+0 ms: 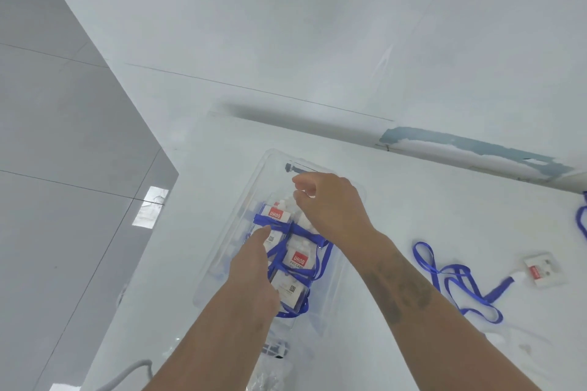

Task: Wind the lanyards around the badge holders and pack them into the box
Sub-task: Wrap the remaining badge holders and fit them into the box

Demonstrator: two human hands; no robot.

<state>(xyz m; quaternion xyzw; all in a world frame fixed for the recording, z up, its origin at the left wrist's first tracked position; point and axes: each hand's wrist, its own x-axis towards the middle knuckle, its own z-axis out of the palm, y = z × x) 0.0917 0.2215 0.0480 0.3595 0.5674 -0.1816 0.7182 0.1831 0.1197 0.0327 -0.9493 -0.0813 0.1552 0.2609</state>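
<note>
A clear plastic box (222, 251) stands on the white table and holds several badge holders wound in blue lanyard; one wound holder (275, 216) with a red label lies near the far end, another (298, 259) below it. My left hand (251, 263) reaches into the box, its fingertips on the blue lanyard of the far holder. My right hand (330, 206) hovers over the box's far right side with fingers loosely curled; I cannot see whether it holds anything. An unwound badge holder (544, 269) with its loose blue lanyard (460, 279) lies on the table to the right.
Another blue lanyard (583, 216) shows at the right edge. The table's left edge runs diagonally, with grey floor (63, 168) beyond. A white wall with a chipped blue strip (470, 149) borders the table behind. Clear plastic packaging (270, 368) lies near me.
</note>
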